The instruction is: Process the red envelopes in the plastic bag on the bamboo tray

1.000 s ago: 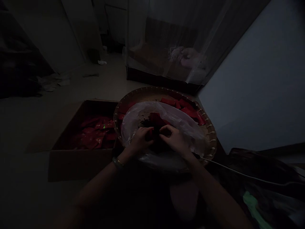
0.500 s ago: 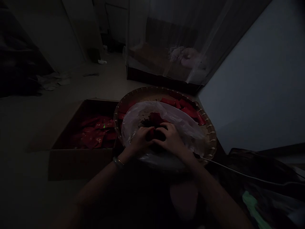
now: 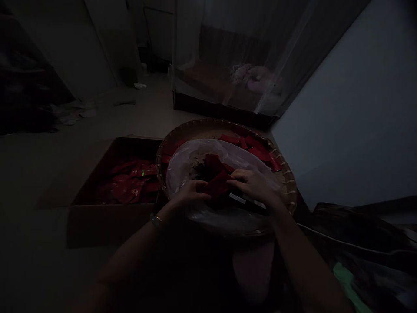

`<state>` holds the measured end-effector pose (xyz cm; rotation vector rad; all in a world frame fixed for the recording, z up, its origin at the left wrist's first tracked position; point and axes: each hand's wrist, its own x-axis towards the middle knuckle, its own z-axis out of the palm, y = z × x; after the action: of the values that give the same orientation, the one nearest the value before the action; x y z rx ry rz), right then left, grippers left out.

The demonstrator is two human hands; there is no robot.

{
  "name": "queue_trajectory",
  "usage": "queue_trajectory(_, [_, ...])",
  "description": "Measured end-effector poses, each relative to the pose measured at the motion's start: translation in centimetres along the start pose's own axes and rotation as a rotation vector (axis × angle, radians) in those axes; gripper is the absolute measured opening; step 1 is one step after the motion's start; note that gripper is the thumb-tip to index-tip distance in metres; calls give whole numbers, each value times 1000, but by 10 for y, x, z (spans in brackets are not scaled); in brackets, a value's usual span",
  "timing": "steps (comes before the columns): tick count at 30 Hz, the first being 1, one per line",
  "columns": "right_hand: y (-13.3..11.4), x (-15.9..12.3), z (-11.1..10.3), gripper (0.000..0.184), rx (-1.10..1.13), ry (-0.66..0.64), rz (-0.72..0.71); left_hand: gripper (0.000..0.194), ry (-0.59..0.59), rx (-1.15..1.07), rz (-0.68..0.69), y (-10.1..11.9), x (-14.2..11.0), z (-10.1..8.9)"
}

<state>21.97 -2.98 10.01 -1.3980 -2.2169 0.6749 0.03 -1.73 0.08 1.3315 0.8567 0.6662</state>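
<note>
A dark red packet is stretched between my two hands above a round woven tray. My left hand pinches its left edge. The fingers of my right hand grip its right end. Below the right hand lies a slim black object with a pale strip; its kind is unclear in this dim light. Clear plastic sheeting lines the tray, with dark loose bits and another red packet on it.
Several red packets rest along the tray's far right side. On the left stands an open cardboard box filled with red packets. A white cable runs off right. Beyond are a netted bed and a pale wall.
My hands were close together and have drawn apart, the right one moving right. The red packet now shows spread between them, and the black object with the pale strip has come into sight.
</note>
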Motion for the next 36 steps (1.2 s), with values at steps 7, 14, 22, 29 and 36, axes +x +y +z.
queue_trajectory(7, [-2,4,5,17,9,-55,22,43,-58,-37,-64,16,-4,6])
queue_trajectory(14, [-1,7,21,17,23,-133,4,41,-64,-94,-75,10,-2,4])
queue_trajectory(22, [-6,6,24,21,12,-198,1,49,-158,33,-40,13,-7,4])
queue_trajectory(29, [-5,5,31,23,67,-296,51,42,-178,131,-30,10,-7,6])
queue_trajectory(36, [6,9,35,23,73,78,70,37,-129,-25,-102,22,-10,10])
